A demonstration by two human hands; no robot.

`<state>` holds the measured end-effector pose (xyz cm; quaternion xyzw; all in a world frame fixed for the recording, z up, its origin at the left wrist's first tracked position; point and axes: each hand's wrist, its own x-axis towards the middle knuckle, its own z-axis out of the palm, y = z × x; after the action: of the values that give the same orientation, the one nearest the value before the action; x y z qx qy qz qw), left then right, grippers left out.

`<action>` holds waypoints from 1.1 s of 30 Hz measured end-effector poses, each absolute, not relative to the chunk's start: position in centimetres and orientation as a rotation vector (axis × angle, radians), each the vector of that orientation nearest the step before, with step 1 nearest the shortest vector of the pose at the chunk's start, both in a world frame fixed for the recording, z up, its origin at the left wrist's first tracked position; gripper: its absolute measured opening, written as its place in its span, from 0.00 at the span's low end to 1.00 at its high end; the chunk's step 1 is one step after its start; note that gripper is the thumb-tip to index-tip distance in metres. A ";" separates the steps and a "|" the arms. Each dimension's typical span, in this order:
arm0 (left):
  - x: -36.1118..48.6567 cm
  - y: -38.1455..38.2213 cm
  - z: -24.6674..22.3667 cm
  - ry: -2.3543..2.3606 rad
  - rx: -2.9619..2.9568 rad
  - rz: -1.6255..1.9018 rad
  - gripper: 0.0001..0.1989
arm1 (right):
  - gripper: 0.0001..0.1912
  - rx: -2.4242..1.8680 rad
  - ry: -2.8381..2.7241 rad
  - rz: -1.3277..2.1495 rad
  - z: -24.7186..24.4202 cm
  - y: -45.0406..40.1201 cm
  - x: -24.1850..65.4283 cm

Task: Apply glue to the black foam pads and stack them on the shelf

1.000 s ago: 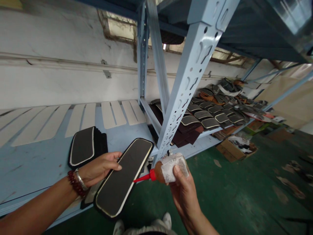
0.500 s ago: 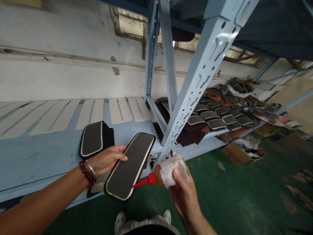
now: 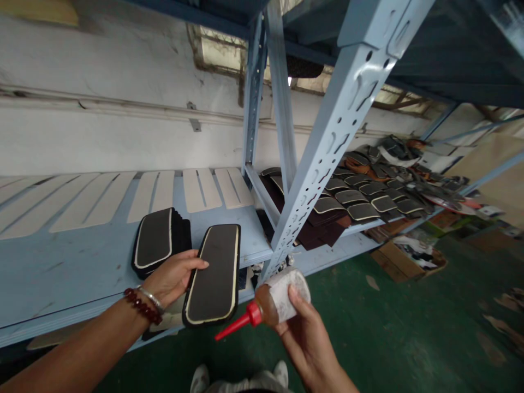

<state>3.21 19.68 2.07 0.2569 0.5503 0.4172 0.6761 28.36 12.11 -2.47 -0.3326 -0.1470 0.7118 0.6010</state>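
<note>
A long dark panel (image 3: 213, 273) with rounded corners and a cream line round its edge is held by my left hand (image 3: 174, 277), thumb on top at its left side. My right hand (image 3: 305, 327) grips a glue bottle (image 3: 276, 297) of amber liquid with a whitish label. Its red nozzle (image 3: 235, 326) points down and left, just below the panel's lower edge and apart from it. Beside my left hand, a stack of similar dark panels (image 3: 154, 240) lies on the blue shelf (image 3: 90, 262).
Pale strips (image 3: 110, 199) lie along the back of the shelf. A perforated metal post (image 3: 323, 142) rises in front, right of the panel. Beyond it, many dark pieces (image 3: 352, 196) cover another shelf. A cardboard box (image 3: 397, 262) stands on the green floor.
The held panel has turned more upright. The bottle's red nozzle has moved off the panel's lower edge, downward and slightly left, and now tilts more steeply down.
</note>
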 end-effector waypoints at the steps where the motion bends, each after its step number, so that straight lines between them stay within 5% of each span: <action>1: 3.5 19.4 2.2 1.242 0.588 0.941 0.11 | 0.18 -0.762 -0.258 1.705 -2.2 12.5 28.4; 20: 6.4 14.8 5.5 1.136 0.682 0.677 0.28 | 0.19 -0.727 -0.601 1.201 1.3 20.0 33.1; 33: 5.9 15.9 4.1 1.191 0.593 0.799 0.27 | 0.21 -0.745 -0.650 1.521 -0.3 13.5 31.1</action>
<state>5.85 15.92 4.11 0.2675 0.5376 0.3607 0.7137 31.07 13.51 -0.29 -0.3237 -0.2822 0.6604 0.6160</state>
